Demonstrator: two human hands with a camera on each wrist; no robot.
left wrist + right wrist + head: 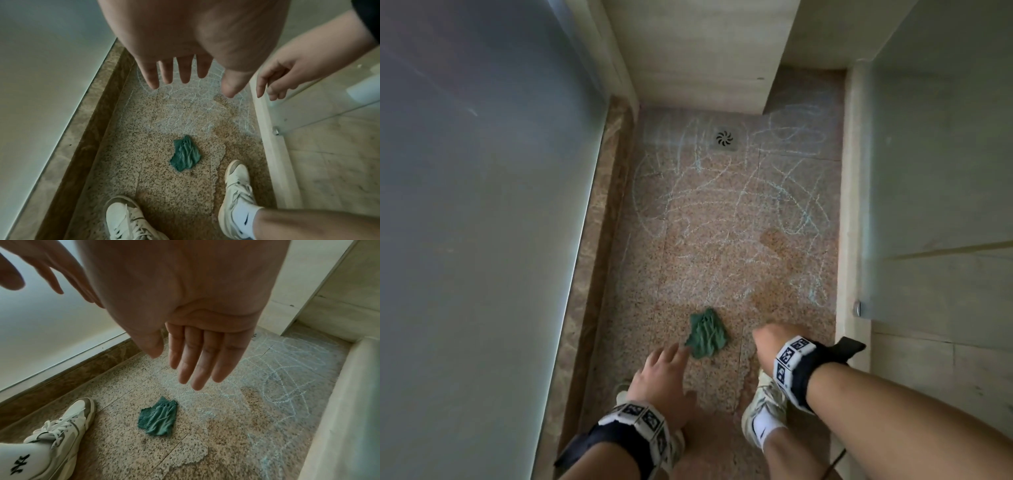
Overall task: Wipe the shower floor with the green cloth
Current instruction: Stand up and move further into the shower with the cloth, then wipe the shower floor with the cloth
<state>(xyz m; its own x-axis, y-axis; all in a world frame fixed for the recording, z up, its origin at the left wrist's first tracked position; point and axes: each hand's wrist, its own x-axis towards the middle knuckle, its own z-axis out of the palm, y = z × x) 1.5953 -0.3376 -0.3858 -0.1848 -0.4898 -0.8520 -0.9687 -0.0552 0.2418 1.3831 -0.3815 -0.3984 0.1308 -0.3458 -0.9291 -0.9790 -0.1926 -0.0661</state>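
From the head view, the green cloth [706, 334] lies crumpled on the speckled shower floor [722, 257], near the person's feet and well short of the drain [724, 138] at the far end. Pale chalk-like scribbles [774, 198] cover the floor between the cloth and the drain. The left hand [659, 375] hangs above the floor with its fingers spread, its fingertips lining up with the cloth's near edge; whether they touch cannot be told here. The right hand [768, 342] hangs off to the right of the cloth, grasping nothing. A frosted glass panel [482, 205] stands on the left, and a white shoe [765, 407] shows under the right wrist.

From the left wrist view, the left hand [191, 48] has a released grip, with straight fingers [151, 78] apart and clear of the cloth [185, 154], which lies flat on the floor below. The right hand [283, 78] hangs loosely curled and empty at the right. Two white shoes [237, 186] stand on either side, nearer than the cloth.

From the right wrist view, the right hand [195, 337] is released too, with straight fingers [197, 369] close together above the cloth [157, 420]. A darker, wet-looking patch [218, 423] borders the cloth on its right.
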